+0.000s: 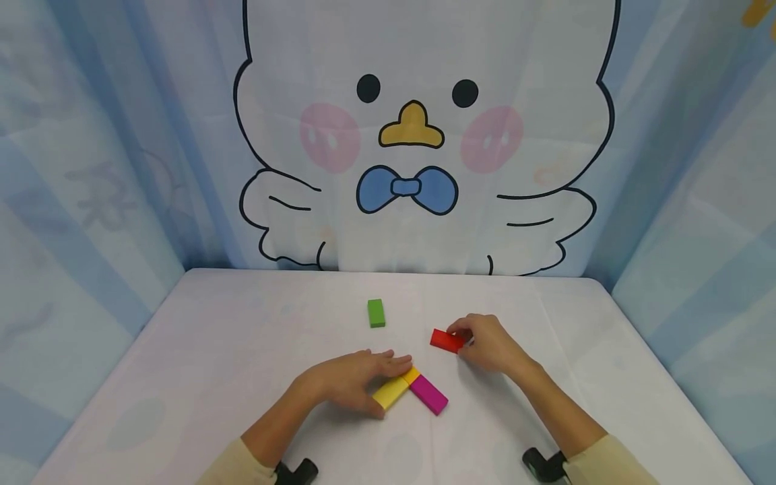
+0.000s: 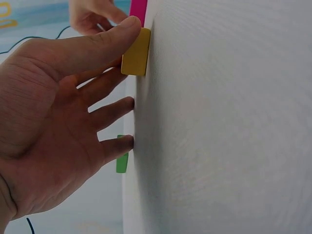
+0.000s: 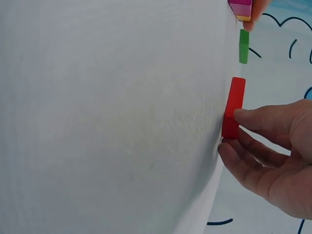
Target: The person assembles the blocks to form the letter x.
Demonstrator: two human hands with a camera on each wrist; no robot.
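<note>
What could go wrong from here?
Two risks. The right hand holds the red block towards one end, so it might pivot in the grip. The left hand has its thumb against the yellow block; a slip there could shift the neighbouring magenta block too.

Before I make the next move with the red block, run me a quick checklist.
1. Red block gripped: ok, the right hand pinches it.
2. Red block lifted off the table: cannot tell.
3. Yellow block attended: ok, the left hand touches it.
4. Magenta block meeting the orange piece: ok.
5. Red block joined to magenta: not ok, they are apart.
6. Green block clear of both hands: ok, it lies beyond them.
</note>
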